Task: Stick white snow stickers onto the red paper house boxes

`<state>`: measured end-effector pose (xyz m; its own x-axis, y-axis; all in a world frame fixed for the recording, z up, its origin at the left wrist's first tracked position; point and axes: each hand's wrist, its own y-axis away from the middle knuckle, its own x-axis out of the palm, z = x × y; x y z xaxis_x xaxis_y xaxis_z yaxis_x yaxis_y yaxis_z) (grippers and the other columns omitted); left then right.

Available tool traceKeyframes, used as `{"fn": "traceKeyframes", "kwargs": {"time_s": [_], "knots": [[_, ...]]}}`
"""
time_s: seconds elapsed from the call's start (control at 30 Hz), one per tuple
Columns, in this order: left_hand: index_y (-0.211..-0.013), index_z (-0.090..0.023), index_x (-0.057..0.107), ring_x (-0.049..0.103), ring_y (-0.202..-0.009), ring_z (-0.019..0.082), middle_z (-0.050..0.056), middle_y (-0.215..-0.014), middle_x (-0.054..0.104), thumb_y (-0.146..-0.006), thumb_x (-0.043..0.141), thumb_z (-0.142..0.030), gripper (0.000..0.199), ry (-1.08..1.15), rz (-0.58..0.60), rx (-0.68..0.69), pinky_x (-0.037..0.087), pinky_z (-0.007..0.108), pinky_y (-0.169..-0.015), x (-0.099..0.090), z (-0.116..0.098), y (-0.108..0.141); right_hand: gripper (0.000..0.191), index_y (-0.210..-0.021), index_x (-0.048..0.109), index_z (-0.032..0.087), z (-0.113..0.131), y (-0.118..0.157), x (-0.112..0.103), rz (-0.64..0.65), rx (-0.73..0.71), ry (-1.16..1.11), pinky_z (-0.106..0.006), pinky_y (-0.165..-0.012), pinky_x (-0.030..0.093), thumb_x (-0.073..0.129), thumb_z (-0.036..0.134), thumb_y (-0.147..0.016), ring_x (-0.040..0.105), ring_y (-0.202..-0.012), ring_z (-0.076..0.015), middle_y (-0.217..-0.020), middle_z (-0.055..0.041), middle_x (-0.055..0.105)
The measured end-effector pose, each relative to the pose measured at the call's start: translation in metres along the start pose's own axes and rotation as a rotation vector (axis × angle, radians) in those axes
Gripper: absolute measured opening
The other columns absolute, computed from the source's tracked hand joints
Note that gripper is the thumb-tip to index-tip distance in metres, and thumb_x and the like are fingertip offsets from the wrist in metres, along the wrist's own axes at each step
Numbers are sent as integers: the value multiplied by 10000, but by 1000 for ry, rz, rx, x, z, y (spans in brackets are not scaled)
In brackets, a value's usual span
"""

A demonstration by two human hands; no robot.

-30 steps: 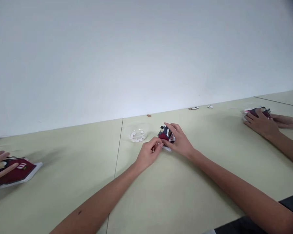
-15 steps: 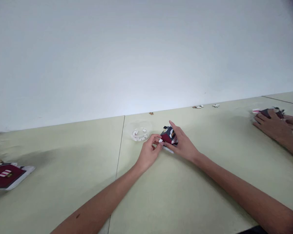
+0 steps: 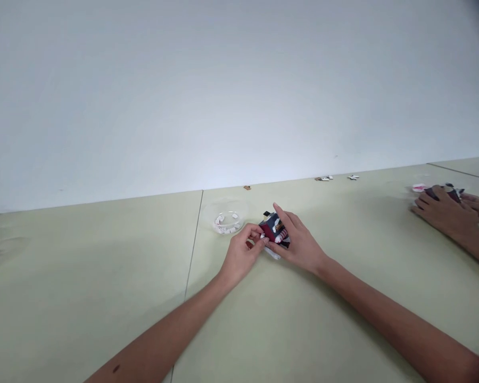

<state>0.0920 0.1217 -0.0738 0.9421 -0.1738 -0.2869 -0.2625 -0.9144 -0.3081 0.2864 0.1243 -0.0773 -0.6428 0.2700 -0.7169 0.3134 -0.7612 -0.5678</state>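
Observation:
A small model house [image 3: 268,230] with a dark red wall, dark roof and a striped red-and-white part is held above the green table. My right hand [image 3: 299,239] grips it from the right, its index finger raised along the roof. At the house's lower left, my left hand [image 3: 243,250] pinches a small white piece [image 3: 262,235] against the red wall. Just left of the hands stands a clear round bowl [image 3: 227,230] with several small white pieces inside.
Along the wall edge of the table [image 3: 123,282] lie a small brown piece [image 3: 247,187] and white-brown pieces [image 3: 324,178], with more pieces [image 3: 353,177] farther right. At the far right, another person's hand [image 3: 447,213] covers a dark object beside a pink-and-white piece [image 3: 419,187].
The white piece at my left fingertips is now against the red wall, and the house has tilted slightly. The red house at the far left has gone out of view.

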Motion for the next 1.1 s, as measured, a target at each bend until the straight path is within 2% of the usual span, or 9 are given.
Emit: {"fn": "traceKeyframes", "kwargs": {"time_s": [0.3,0.53,0.73,0.9,1.1], "knots": [[-912,-202,530,538,-775,136,-15,-801,569,-884,632,-300,144,-4,5,0,397,231,-653,-1,1,-1,904,-1598,57,344,1,0,2,0,11,-6,-528,-1015,497,622,459,-903,487,-1285,-324,-1406,-117,492],[-845,-194,533,520,-736,129,-9,-813,583,-882,650,-366,211,-4,16,-2,406,242,-650,0,4,0,911,-1599,31,342,2,1,1,14,-4,-11,-529,-1013,498,614,443,-906,487,-1284,-322,-1417,-122,481],[-852,-189,578,541,-726,131,2,-842,626,-880,651,-378,205,4,22,-3,427,253,-662,0,4,-1,897,-1598,42,339,2,2,1,17,-5,-4,-536,-1036,470,608,456,-911,479,-1291,-322,-1425,-120,480],[-895,-188,621,587,-792,156,13,-844,648,-899,620,-375,187,-4,30,14,441,256,-684,-1,0,0,895,-1599,45,328,0,1,1,17,-3,3,-522,-1034,465,603,471,-915,488,-1274,-317,-1420,-119,489],[-926,-193,598,595,-808,157,14,-850,638,-926,569,-362,171,14,23,32,453,254,-710,0,-2,-1,872,-1600,62,313,1,0,-2,22,0,-7,-531,-1032,459,583,502,-927,490,-1269,-327,-1417,-130,492]]}}
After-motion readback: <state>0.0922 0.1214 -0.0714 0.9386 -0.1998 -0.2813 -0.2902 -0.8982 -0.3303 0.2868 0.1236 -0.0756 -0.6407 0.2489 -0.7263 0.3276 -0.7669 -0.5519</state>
